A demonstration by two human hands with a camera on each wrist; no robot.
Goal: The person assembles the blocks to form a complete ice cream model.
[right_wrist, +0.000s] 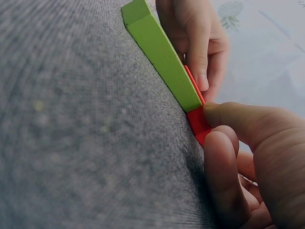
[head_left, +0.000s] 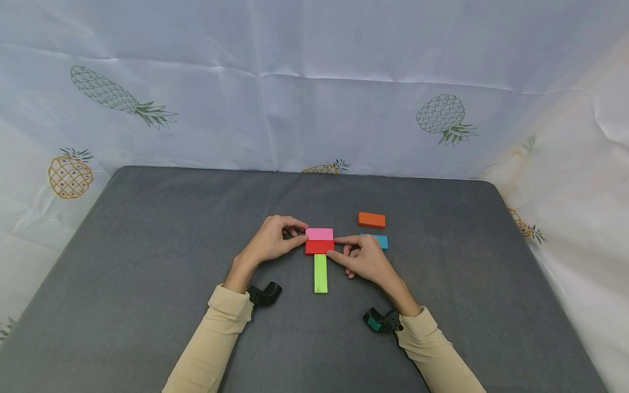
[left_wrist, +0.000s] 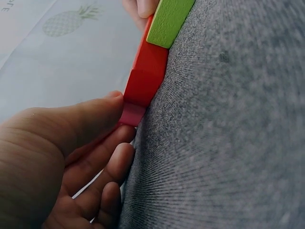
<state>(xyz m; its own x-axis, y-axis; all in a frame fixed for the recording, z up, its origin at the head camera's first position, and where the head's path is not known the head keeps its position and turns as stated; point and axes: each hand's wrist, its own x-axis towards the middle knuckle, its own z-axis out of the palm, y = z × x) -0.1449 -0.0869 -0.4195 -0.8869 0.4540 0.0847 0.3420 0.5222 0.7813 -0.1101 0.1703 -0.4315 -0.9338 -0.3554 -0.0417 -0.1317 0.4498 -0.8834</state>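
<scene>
Red block (head_left: 319,248) lies on the table (head_left: 196,218) between the left hand (head_left: 272,238) and the right hand (head_left: 366,259), with the pink block (head_left: 319,234) against its far side. Pale cloth (head_left: 314,120) with pineapple prints (head_left: 439,114) rises behind the table, well beyond both hands; the grey table spreads out under and around them. A beige left sleeve (head_left: 211,338) and right sleeve (head_left: 437,349) cover the forearms.

The hands are apart: the left pinches the pink block's left end, its thumb at the join with the red one, and the right pinches the red block's right end. A left camera (head_left: 265,294) and a right camera (head_left: 382,320), both black, sit at the wrists.

The lime block (head_left: 320,274) runs from the red block's near side toward the person, between the wrists. The orange block (head_left: 371,220) lies beyond the right hand; the blue block (head_left: 379,241), just past that hand, is partly hidden by it.
</scene>
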